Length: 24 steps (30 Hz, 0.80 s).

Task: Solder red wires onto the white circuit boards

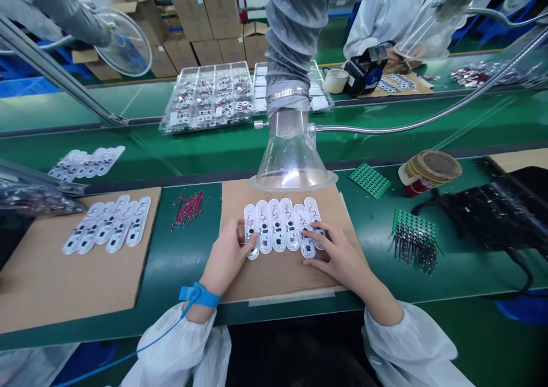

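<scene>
Several white oblong housings with small circuit parts lie side by side in a row on a brown cardboard sheet. My left hand rests at the row's left end, fingers curled against the leftmost housing. My right hand lies at the right end, fingers spread and touching the rightmost housings. A blue wrist strap with a cord circles my left wrist. A clear fume funnel hangs just behind the row.
A second cardboard at left carries more white housings. Red pins lie between the sheets. Green boards, tape rolls and black cables sit at right. Clear trays and another person are beyond the belt.
</scene>
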Available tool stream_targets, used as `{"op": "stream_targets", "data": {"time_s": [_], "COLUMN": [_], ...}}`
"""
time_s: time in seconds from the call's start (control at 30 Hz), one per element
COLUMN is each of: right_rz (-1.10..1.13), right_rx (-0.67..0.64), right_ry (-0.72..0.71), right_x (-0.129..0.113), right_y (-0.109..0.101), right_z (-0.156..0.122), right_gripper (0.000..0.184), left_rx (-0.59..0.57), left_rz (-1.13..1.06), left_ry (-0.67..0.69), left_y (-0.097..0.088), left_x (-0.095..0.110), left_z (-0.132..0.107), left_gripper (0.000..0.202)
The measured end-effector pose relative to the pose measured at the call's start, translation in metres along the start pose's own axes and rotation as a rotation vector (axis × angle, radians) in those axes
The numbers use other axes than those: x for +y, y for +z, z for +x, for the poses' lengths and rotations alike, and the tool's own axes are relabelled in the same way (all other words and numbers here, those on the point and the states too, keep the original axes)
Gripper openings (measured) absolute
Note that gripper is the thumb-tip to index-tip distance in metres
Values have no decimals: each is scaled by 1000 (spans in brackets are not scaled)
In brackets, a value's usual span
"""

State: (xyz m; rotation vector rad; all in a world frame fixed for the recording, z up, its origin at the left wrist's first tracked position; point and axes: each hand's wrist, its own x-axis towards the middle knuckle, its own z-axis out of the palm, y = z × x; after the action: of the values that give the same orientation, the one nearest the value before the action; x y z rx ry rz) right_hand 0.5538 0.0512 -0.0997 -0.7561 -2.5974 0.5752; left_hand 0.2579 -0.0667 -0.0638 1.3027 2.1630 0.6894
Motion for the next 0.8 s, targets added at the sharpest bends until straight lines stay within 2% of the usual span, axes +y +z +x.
{"op": "stream_targets", "data": {"time_s": [0.07, 0.1, 0.23, 0.37, 0.53, 0.67, 0.8], "right_rz": [-20, -31, -46, 47, 196, 212, 214], "right_rx": [12, 20, 52, 133, 31, 95, 77], "right_ry": [-7, -5, 2, -38, -136, -154, -169], "right_x": [1, 1, -4, -30, -67, -72, -72], "right_y": [1, 2, 1, -9, -17, -18, -18], "right_z": [3, 5, 9, 6, 6, 5, 6], "right_gripper": [45, 42, 44, 39, 25, 20, 26], "left_rx": [6, -29, -298, -425, -574, -624, -708], "left_rz": [-128, -195, -442, -573, -569, -461, -375], "left_ry": [47, 69, 144, 154, 216, 286, 308], "left_y": [-3, -4, -5, 9, 29, 26, 26], "left_x": [1, 2, 15, 32, 53, 60, 62], "left_z": [-3, -5, -16, -28, -31, -28, -30], "left_gripper": [31, 28, 15, 8, 19, 34, 62]}}
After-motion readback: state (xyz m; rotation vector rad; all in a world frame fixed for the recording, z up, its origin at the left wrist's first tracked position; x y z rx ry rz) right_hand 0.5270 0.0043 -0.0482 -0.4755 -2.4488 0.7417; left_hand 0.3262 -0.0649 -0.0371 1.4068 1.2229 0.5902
